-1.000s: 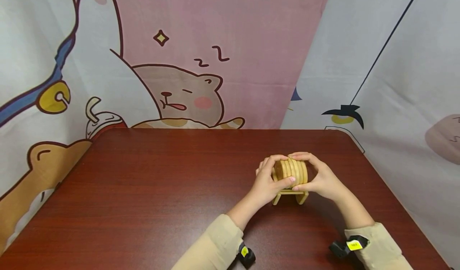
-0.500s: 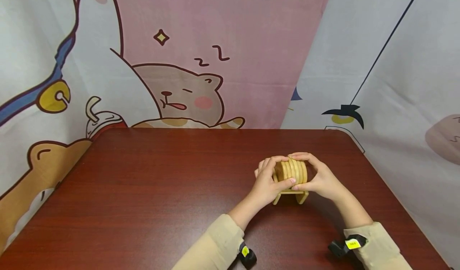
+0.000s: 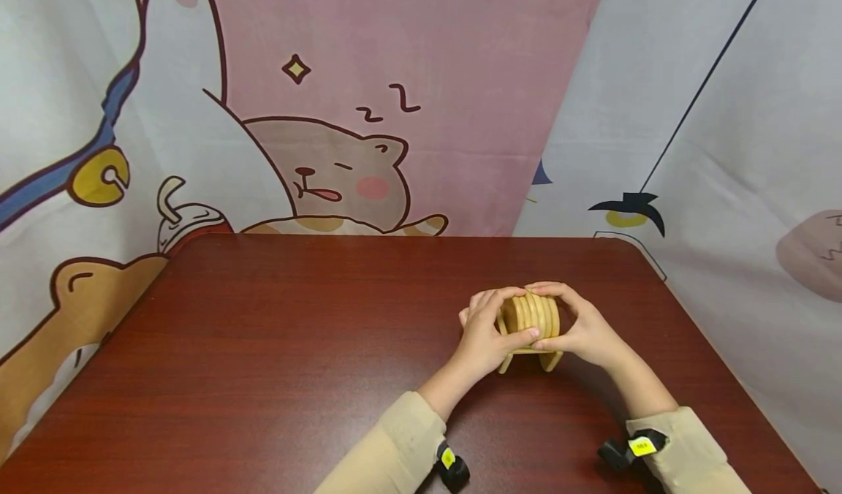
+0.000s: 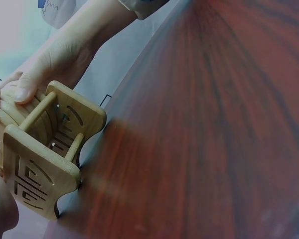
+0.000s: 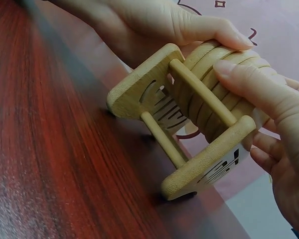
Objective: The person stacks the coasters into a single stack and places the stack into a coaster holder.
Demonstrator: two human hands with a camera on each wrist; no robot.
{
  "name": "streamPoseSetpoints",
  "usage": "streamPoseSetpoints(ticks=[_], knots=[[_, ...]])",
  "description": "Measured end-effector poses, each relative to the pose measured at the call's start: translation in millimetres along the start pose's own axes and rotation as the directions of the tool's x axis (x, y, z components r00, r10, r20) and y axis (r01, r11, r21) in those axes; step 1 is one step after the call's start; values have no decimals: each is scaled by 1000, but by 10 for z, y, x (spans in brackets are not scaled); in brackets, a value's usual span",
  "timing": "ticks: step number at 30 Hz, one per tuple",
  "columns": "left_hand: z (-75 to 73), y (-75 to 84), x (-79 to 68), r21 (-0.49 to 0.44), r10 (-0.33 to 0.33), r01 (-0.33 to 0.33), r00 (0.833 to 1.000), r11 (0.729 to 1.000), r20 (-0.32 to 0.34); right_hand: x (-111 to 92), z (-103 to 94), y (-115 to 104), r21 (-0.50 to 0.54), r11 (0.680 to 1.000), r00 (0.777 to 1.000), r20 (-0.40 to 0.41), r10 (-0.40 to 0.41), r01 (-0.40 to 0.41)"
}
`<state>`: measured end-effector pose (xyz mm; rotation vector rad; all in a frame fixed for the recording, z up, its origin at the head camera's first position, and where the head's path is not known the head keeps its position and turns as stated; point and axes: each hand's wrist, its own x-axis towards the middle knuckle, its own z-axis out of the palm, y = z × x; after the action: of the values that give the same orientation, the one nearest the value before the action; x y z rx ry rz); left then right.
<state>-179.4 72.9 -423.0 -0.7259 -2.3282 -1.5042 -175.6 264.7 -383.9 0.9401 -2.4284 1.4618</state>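
Several round, light wooden coasters [image 3: 534, 317] stand on edge, packed side by side in a small wooden coaster holder [image 3: 550, 361] toward the right of the table. My left hand [image 3: 485, 340] grips the stack from the left, thumb in front and fingers over the top. From the other side my right hand [image 3: 587, 333] grips it likewise, and the two thumbs nearly meet. Cut-out patterns show on the holder's side panels [image 4: 40, 172] in the left wrist view. Round crossbars [image 5: 204, 92] join the panels in the right wrist view. The far side of the coasters is hidden.
The holder stands on a dark red-brown wooden table [image 3: 263, 348]. Behind the table hangs a cloth [image 3: 487, 99] printed with cartoon animals. A pale cloth [image 3: 743, 150] runs along the right side. Each sleeved wrist carries a small black camera [image 3: 454, 470].
Both hands have shifted slightly left together with the coasters and holder. Their grip looks the same throughout.
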Motion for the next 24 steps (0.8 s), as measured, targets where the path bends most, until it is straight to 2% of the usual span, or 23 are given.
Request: streamPoseSetpoints(ticks=[10, 18, 24], knots=[[15, -42, -14, 28, 46, -45, 998, 999, -40, -10, 26, 41, 46, 999, 1000, 12, -17, 17], [17, -65, -17, 35, 72, -70, 996, 997, -46, -18, 55, 86, 89, 994, 998, 12, -58, 57], [19, -97, -15, 9, 77, -76, 996, 997, -42, -15, 62, 96, 98, 994, 998, 23, -57, 55]])
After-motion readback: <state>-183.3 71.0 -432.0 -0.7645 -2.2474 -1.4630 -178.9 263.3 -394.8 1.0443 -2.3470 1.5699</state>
